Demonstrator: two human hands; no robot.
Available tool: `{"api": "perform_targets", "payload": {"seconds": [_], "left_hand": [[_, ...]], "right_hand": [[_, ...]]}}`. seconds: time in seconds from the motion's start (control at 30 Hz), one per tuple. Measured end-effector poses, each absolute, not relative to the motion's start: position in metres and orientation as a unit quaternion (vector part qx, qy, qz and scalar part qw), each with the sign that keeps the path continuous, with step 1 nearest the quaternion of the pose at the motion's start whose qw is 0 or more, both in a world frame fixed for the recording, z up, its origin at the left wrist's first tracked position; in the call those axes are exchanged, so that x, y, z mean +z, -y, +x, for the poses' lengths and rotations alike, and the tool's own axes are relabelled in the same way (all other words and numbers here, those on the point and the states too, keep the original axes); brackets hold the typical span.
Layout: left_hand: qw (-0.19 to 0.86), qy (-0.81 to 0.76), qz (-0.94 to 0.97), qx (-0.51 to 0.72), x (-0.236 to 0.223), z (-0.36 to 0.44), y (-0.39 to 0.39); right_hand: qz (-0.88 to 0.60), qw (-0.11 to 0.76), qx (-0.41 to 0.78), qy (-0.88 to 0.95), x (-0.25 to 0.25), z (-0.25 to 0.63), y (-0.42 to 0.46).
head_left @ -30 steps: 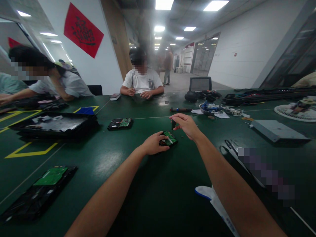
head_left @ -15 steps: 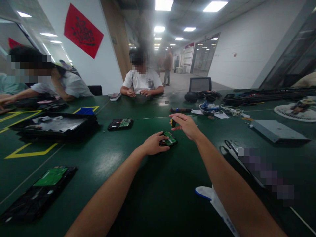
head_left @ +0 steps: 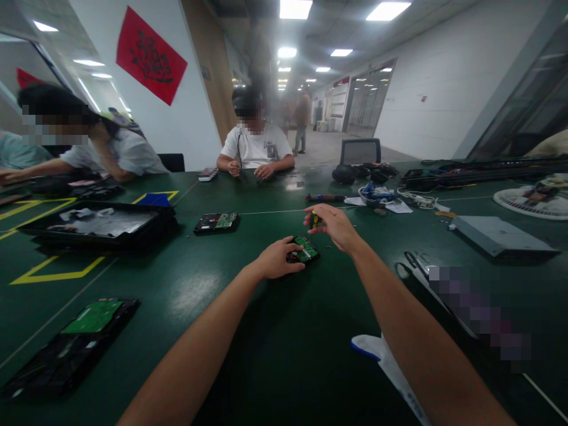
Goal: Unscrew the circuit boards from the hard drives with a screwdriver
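Note:
A hard drive (head_left: 307, 251) with its green circuit board facing up lies on the dark green table (head_left: 248, 296). My left hand (head_left: 280, 258) grips it from the left, fingers over its top and thumb along the near side. Above the drive's right edge, my right hand (head_left: 335, 226) is closed around a yellow-and-black screwdriver (head_left: 315, 219), held upright. Its thin shaft points down toward the board; whether the tip touches is too small to tell. Several tiny screws (head_left: 328, 247) lie just right of the drive.
Another hard drive (head_left: 216, 222) sits farther left, and a larger one (head_left: 73, 343) lies near left. A black tray (head_left: 95, 225) stands beyond it. To the right are a grey metal box (head_left: 503, 235) and a white-and-blue item (head_left: 394, 367) under my forearm. A person (head_left: 256, 145) sits opposite.
The screwdriver has turned in my right hand's fingers, so more of its yellow handle shows. My left hand and the drive stay put. The person opposite has moved their hands slightly.

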State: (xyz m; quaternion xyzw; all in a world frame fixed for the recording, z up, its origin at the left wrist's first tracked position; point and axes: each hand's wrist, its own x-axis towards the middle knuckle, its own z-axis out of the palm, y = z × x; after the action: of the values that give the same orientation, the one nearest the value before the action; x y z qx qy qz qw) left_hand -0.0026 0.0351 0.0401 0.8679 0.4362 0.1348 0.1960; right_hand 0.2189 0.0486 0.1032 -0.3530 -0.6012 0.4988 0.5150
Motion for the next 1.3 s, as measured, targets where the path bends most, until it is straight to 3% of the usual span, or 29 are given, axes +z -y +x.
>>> {"api": "perform_targets", "payload": {"seconds": [0.23, 0.6, 0.9, 1.3], "left_hand": [[0.193, -0.430, 0.871, 0.141, 0.0385, -0.0027, -0.0361], [0.196, -0.430, 0.869, 0.146, 0.0399, -0.0021, -0.0353], [0.192, -0.434, 0.870, 0.131, 0.0396, -0.0028, -0.0369], [0.188, -0.430, 0.873, 0.135, 0.0400, -0.0022, -0.0356]], "right_hand": [[-0.389, 0.513, 0.423, 0.638, 0.1030, 0.2201, -0.0495], [-0.342, 0.526, 0.506, 0.592, 0.1025, 0.2171, -0.0485], [-0.379, 0.521, 0.430, 0.633, 0.1032, 0.2198, -0.0499], [-0.366, 0.524, 0.473, 0.606, 0.1011, 0.2187, -0.0511]]}}
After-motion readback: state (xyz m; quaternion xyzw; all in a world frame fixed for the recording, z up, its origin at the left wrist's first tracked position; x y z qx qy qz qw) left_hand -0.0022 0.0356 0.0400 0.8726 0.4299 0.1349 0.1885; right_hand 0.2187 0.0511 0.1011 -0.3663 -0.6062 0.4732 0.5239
